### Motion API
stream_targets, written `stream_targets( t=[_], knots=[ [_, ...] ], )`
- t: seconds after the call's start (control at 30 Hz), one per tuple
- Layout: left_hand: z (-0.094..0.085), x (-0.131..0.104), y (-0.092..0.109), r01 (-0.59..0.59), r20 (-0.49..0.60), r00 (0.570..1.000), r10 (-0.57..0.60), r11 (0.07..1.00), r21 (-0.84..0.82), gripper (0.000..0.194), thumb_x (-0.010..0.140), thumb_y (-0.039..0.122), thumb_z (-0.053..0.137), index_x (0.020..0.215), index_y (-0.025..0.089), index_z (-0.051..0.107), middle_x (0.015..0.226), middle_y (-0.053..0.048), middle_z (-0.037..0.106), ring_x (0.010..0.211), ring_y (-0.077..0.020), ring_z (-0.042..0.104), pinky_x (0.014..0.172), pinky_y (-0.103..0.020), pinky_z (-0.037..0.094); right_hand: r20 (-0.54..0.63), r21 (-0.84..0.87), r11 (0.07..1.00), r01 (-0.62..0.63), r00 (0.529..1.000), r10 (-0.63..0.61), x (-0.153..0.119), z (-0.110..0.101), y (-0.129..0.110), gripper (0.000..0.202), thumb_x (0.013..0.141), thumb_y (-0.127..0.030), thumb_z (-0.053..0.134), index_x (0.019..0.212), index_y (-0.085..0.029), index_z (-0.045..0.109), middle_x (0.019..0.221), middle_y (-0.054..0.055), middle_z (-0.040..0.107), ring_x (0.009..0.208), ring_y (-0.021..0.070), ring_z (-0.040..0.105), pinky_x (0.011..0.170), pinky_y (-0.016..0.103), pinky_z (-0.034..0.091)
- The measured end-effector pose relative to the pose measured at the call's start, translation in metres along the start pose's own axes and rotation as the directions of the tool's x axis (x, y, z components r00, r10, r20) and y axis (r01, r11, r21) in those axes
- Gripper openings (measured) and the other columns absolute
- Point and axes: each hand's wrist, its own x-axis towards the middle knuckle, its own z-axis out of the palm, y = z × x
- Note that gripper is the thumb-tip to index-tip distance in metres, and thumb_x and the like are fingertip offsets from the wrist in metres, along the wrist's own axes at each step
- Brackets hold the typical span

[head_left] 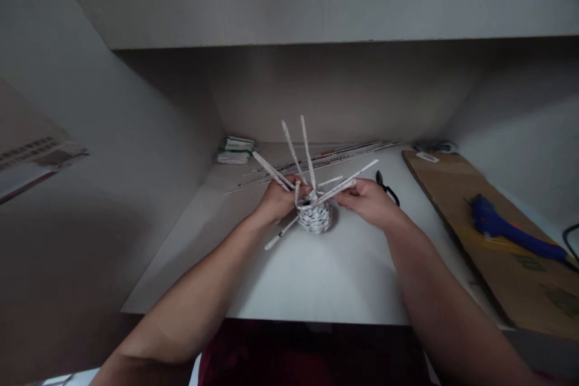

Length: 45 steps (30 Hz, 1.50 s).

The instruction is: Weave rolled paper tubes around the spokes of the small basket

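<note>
A small round woven basket (315, 219) of rolled paper strips sits on the white surface between my hands, with several strips sticking up and outward from its rim. My left hand (281, 198) is closed around strips at the basket's left rim. On the right, my right hand (362, 198) pinches a paper strip (368, 166) that slants up to the right from the rim. One strip (281, 234) points down to the left, beyond the fingers.
Long thin paper rolls (330, 157) lie behind the basket. A white packet (236, 150) is at the back left. Black-handled scissors (389, 190) lie right of my right hand. A blue glue gun (515, 232) rests on cardboard (452, 193). A shelf edge (316, 43) hangs above.
</note>
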Motion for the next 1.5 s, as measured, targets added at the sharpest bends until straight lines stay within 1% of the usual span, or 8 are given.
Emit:
stream_targets(
  t=[0.13, 0.3, 0.47, 0.63, 0.8, 0.97, 1.1, 1.5],
  knots=[
    [0.003, -0.002, 0.003, 0.034, 0.107, 0.994, -0.022, 0.993, -0.113, 0.017, 0.063, 0.027, 0.075, 0.065, 0.013, 0.064, 0.063, -0.003, 0.064, 0.058, -0.0136, 0.054, 0.058, -0.027, 0.041, -0.142, -0.233, 0.968, 0.09, 0.982, -0.125, 0.004, 0.002, 0.008, 0.018, 0.076, -0.039, 0.066, 0.076, -0.021, 0.067, 0.076, 0.002, 0.069, 0.068, 0.0162, 0.059, 0.062, 0.027, 0.042],
    [0.003, 0.001, -0.003, 0.033, 0.032, 0.999, -0.03, 0.996, -0.089, 0.016, 0.061, 0.025, 0.077, 0.064, 0.016, 0.064, 0.071, -0.005, 0.069, 0.06, -0.0139, 0.058, 0.059, -0.029, 0.044, -0.188, -0.363, 0.923, 0.128, 0.96, -0.207, 0.003, 0.005, 0.006, 0.016, 0.078, -0.038, 0.063, 0.081, -0.022, 0.067, 0.077, 0.003, 0.069, 0.07, 0.019, 0.06, 0.063, 0.029, 0.043],
    [0.004, 0.005, -0.011, -0.006, -0.073, 0.997, 0.003, 0.999, -0.044, 0.016, 0.065, 0.027, 0.073, 0.066, 0.016, 0.061, 0.06, 0.001, 0.06, 0.053, -0.0107, 0.052, 0.051, -0.025, 0.039, -0.436, -0.507, 0.852, 0.13, 0.814, -0.383, -0.002, 0.009, -0.003, 0.016, 0.075, -0.035, 0.067, 0.082, -0.021, 0.069, 0.081, 0.008, 0.069, 0.083, 0.0256, 0.06, 0.075, 0.036, 0.044],
    [0.009, 0.005, -0.015, -0.06, -0.113, 0.991, 0.065, 0.997, 0.041, 0.018, 0.063, 0.028, 0.072, 0.063, 0.016, 0.058, 0.06, 0.001, 0.061, 0.053, -0.0114, 0.052, 0.052, -0.024, 0.039, -0.15, 0.021, 0.997, 0.078, 0.986, -0.074, 0.0, 0.027, 0.003, 0.011, 0.071, -0.03, 0.068, 0.078, -0.022, 0.07, 0.074, 0.004, 0.071, 0.069, 0.0199, 0.064, 0.065, 0.03, 0.048],
    [0.008, 0.005, -0.018, -0.057, -0.139, 0.988, 0.067, 0.996, 0.072, 0.015, 0.065, 0.029, 0.07, 0.067, 0.016, 0.062, 0.062, 0.0, 0.064, 0.054, -0.0128, 0.055, 0.051, -0.024, 0.04, 0.061, 0.195, 0.98, 0.035, 0.997, -0.048, -0.004, 0.033, -0.004, 0.019, 0.074, -0.029, 0.065, 0.089, -0.02, 0.071, 0.078, 0.002, 0.072, 0.075, 0.0184, 0.066, 0.067, 0.028, 0.049],
    [0.01, 0.005, -0.019, -0.038, -0.153, 0.987, 0.044, 0.998, 0.042, 0.015, 0.062, 0.027, 0.071, 0.068, 0.015, 0.065, 0.066, -0.003, 0.067, 0.057, -0.0141, 0.058, 0.054, -0.024, 0.042, -0.102, 0.026, 0.995, 0.096, 0.99, -0.093, -0.014, 0.043, -0.011, 0.032, 0.074, -0.049, 0.068, 0.086, -0.02, 0.071, 0.076, 0.004, 0.072, 0.07, 0.0191, 0.065, 0.063, 0.028, 0.048],
    [0.014, 0.003, -0.017, -0.006, -0.162, 0.987, -0.001, 0.999, -0.038, 0.017, 0.06, 0.027, 0.073, 0.069, 0.015, 0.065, 0.073, -0.004, 0.07, 0.061, -0.0149, 0.061, 0.056, -0.024, 0.044, -0.28, -0.015, 0.998, 0.063, 0.958, -0.064, -0.011, 0.055, -0.001, 0.028, 0.072, -0.048, 0.069, 0.081, -0.022, 0.069, 0.07, 0.003, 0.07, 0.062, 0.0176, 0.063, 0.056, 0.026, 0.046],
    [0.018, -0.004, -0.009, 0.068, -0.076, 0.992, -0.096, 0.946, -0.317, 0.022, 0.058, 0.023, 0.078, 0.075, 0.013, 0.068, 0.063, 0.0, 0.065, 0.057, -0.0128, 0.058, 0.057, -0.025, 0.044, -0.224, 0.281, 0.96, 0.014, 0.973, 0.052, -0.002, 0.054, 0.007, 0.035, 0.076, -0.05, 0.062, 0.067, -0.017, 0.065, 0.059, 0.0, 0.063, 0.052, 0.0134, 0.053, 0.05, 0.023, 0.039]
  ],
)
